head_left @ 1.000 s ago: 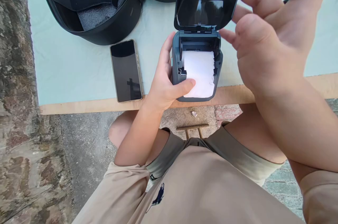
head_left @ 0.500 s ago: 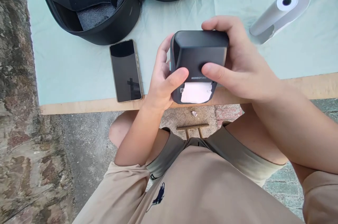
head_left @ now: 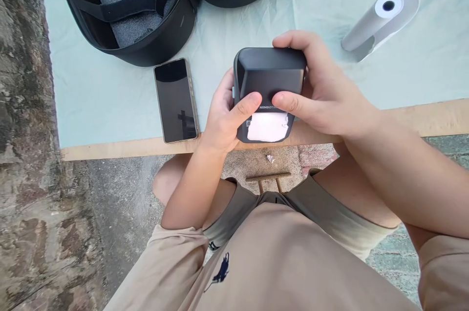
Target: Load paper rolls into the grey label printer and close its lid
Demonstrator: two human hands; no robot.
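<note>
A black NIIMBOT label printer point(head_left: 271, 78) is held over the table's front edge, with white paper point(head_left: 268, 127) showing at its lower end. My left hand point(head_left: 227, 113) grips its left side, thumb on the top face near the lettering. On the right side, my right hand point(head_left: 320, 86) holds it too, with the thumb on the top face and a finger over the far edge. Both hands' other fingers are partly hidden by the printer. To the left of my left hand a dark-screened phone point(head_left: 176, 100) lies on the cloth.
An open black zip case point(head_left: 161, 37) with grey foam lies at the back left. A white paper roll point(head_left: 366, 25) lies at the back right. The table's wooden edge point(head_left: 110, 150) runs in front, with a stone wall point(head_left: 25, 179) at the left.
The printer, with both hands on it, has shifted slightly left. The camera view has shifted a little too. Both hands keep their hold.
</note>
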